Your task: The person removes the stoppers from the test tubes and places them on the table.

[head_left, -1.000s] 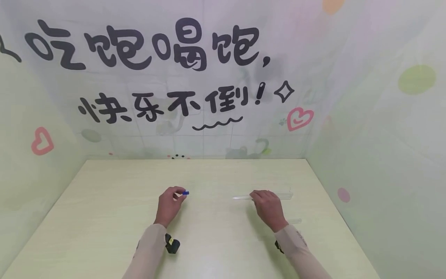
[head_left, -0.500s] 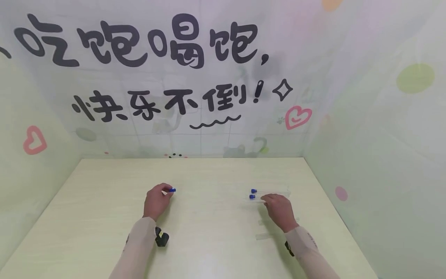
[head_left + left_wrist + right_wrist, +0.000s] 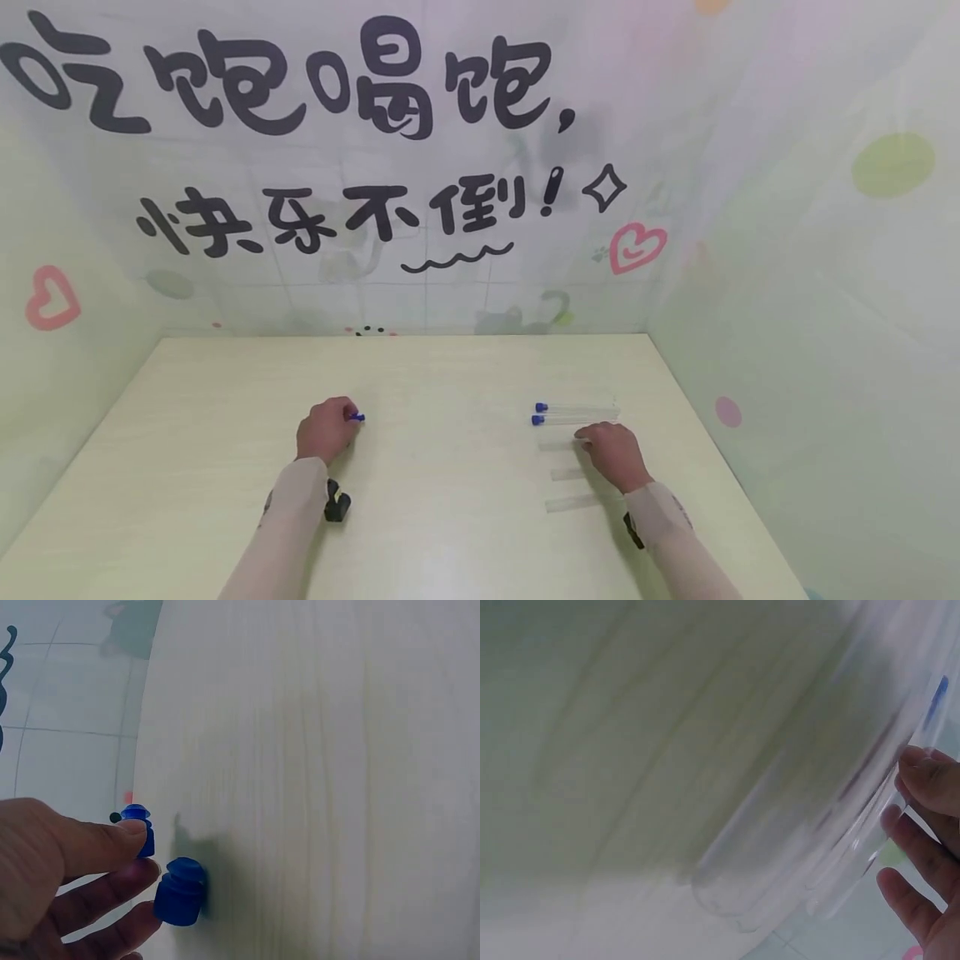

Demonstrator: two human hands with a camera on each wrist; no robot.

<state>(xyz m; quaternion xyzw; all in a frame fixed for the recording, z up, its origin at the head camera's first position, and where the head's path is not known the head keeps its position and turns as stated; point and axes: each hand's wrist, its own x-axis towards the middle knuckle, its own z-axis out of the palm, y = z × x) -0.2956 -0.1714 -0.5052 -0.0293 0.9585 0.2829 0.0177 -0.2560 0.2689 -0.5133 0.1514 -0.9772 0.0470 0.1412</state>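
In the left wrist view, my left hand (image 3: 82, 862) pinches a blue stopper (image 3: 144, 838) between thumb and forefinger. A second blue stopper (image 3: 180, 892) is at the tips of the lower fingers; whether it is gripped or stands on the table I cannot tell. In the head view the left hand (image 3: 327, 427) is low over the table's left half. On the right side, my right hand (image 3: 617, 454) pinches a clear test tube (image 3: 555, 446), its far end hidden under the hand. The right wrist view shows thumb and fingertips (image 3: 922, 780) at the glass.
Behind the right hand lie two clear tubes with blue stoppers (image 3: 537, 420), close together. Nearer the person are two more clear tubes (image 3: 566, 475) (image 3: 573, 503), partly covered by the right hand and sleeve. Printed cloth walls (image 3: 810, 275) enclose the table (image 3: 450, 533).
My right hand has moved right and toward me with the clear tube, baring the two blue-stoppered tubes and the nearer ones. The left hand has shifted left, and the head view has turned slightly.
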